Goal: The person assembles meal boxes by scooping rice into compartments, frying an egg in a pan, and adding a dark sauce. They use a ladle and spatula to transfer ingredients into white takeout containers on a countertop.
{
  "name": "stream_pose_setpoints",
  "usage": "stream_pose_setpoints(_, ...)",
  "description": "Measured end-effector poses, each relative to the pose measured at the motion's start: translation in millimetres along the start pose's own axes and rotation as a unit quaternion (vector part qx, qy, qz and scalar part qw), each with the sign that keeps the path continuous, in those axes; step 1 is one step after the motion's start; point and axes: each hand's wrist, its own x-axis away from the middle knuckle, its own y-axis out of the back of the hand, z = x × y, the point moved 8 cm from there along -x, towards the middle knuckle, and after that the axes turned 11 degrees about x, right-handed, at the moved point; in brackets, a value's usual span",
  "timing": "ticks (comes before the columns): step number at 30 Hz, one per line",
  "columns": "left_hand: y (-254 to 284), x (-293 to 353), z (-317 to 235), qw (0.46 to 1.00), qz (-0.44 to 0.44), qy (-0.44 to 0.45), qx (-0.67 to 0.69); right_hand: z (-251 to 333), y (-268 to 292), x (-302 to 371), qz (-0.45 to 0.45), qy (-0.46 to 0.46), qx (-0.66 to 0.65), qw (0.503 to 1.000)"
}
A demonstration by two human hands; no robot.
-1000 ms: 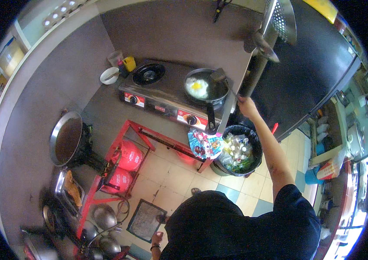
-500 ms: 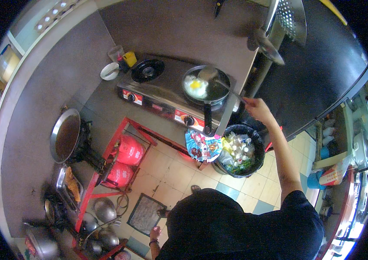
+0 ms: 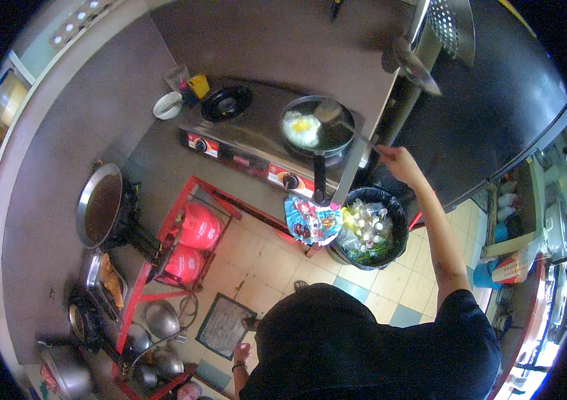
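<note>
My right hand (image 3: 397,165) is closed around the handle of a spatula (image 3: 327,112) and reaches over the right end of the stove. The spatula's blade is in a black frying pan (image 3: 332,141), just right of a frying egg (image 3: 302,129) with white edges and a yellow yolk. The pan sits on the right burner, its handle toward me, and nothing grips that handle. Low beside my body hangs my left hand (image 3: 242,353), away from the stove; its fingers are too small and partly hidden to read.
The two-burner stove (image 3: 257,143) has a bare left burner (image 3: 227,103). A bin (image 3: 400,243) with rubbish stands below its right end, beside a frilled colourful cloth (image 3: 313,220). At left are a wok (image 3: 102,207) of dark liquid and red cylinders (image 3: 200,227). Ladles (image 3: 417,70) hang at upper right.
The spatula's blade has shifted slightly right, away from the egg, with my right hand still on its handle. My left hand has risen a little beside my body.
</note>
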Motion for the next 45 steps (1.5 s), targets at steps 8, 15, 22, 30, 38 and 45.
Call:
stream_pose_setpoints(8, -7.3, 18.5, 0.7, 0.992, -0.010, -0.022, 0.124, -1.2, -1.6, 3.5, -0.008, -0.004, 0.015, 1.000)
stream_pose_setpoints(15, -4.8, 0.5, 5.0, 0.997, -0.057, -0.038, 0.023, -8.3, -4.4, -22.0, -0.054, -0.003, 0.093, 0.994)
stream_pose_setpoints(22, -8.1, 1.8, -10.3, 0.980, -0.068, -0.103, 0.158, -14.1, 3.6, -9.6, 0.022, -0.050, -0.044, 0.998)
stream_pose_setpoints(30, -6.5, -3.4, 6.4, 0.996, -0.062, -0.021, 0.060, -25.9, -0.3, -17.8, 0.080, -0.078, -0.066, 0.992)
stream_pose_setpoints(38, -4.7, -8.6, 24.7, 0.993, -0.061, 0.005, 0.101, -14.6, 10.0, -18.1, 0.047, -0.036, -0.030, 0.998)
stream_pose_setpoints(45, -6.5, 25.8, -29.2, 0.990, -0.135, -0.042, 0.000, -24.6, 10.0, -10.5, 0.037, -0.024, -0.011, 0.999)
